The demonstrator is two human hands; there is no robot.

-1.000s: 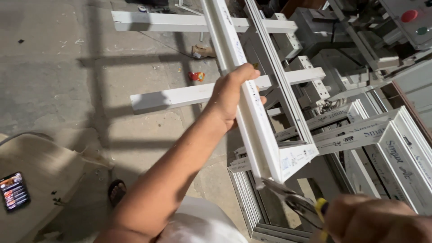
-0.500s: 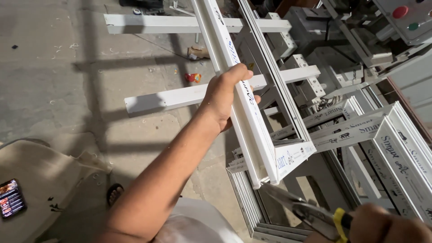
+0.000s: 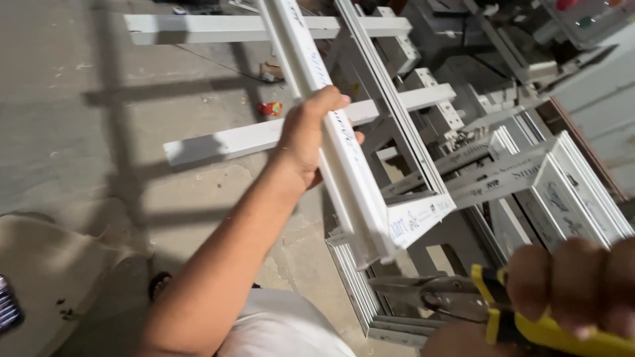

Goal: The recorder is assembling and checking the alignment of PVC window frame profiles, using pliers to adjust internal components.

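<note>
The fingers of the left hand (image 3: 311, 135) curl around the long side bar of a white window frame (image 3: 350, 165), thumb on the near face, gripping it at the centre of the frame. That window frame runs from the top centre down to a mitred corner just right of centre, held tilted above the floor.

At the lower right, the right hand (image 3: 575, 284) is clenched tight on the yellow handles of a pair of pliers (image 3: 456, 297); their grey metal nose points left, just below the frame's lower corner and not touching it, as far as can be seen.

Around them: 2 white bars (image 3: 258, 135) lie across the concrete floor (image 3: 79, 99) at upper left, with a small red object (image 3: 270, 108) between them. A stack of finished white frames (image 3: 569, 192) leans at the right, and grey machine parts (image 3: 476, 39) crowd the upper right. The right hand and pliers are cut off by the frame's edge, so the handle ends are hidden.
</note>
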